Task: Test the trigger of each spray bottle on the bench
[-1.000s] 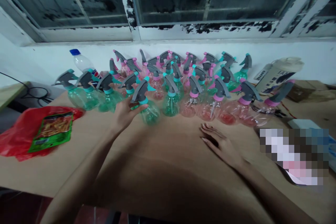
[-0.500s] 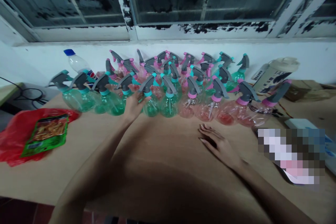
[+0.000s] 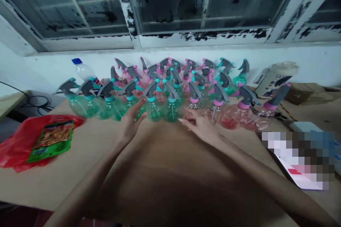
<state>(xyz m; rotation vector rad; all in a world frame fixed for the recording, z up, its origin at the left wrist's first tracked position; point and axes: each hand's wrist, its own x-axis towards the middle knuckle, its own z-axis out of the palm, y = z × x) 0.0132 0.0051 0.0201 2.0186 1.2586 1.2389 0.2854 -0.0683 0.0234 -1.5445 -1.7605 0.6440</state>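
Observation:
Green and pink spray bottles with grey trigger heads stand in rows across the table. My left hand (image 3: 129, 123), thumb and fingers apart, is just left of a front-row green spray bottle (image 3: 154, 110); whether it touches the glassy side I cannot tell. Beside that bottle stands another green spray bottle (image 3: 172, 110). My right hand (image 3: 201, 126) is open at the base of a pink spray bottle (image 3: 195, 103), its fingers partly over the lower body. A second pink spray bottle (image 3: 214, 111) is just behind that hand on the right. Neither hand grips anything.
On the left lies a red plastic bag (image 3: 16, 142) with a green snack packet (image 3: 53, 140) on it. A blue-capped bottle (image 3: 83, 71) stands behind. At right are a pale printed container (image 3: 279, 78) and a phone-like device (image 3: 303, 175), its screen blurred out.
My left hand has let go of the green spray bottle, which now stands in the front row. My right hand has moved from the tabletop leftward and forward to the pink bottles.

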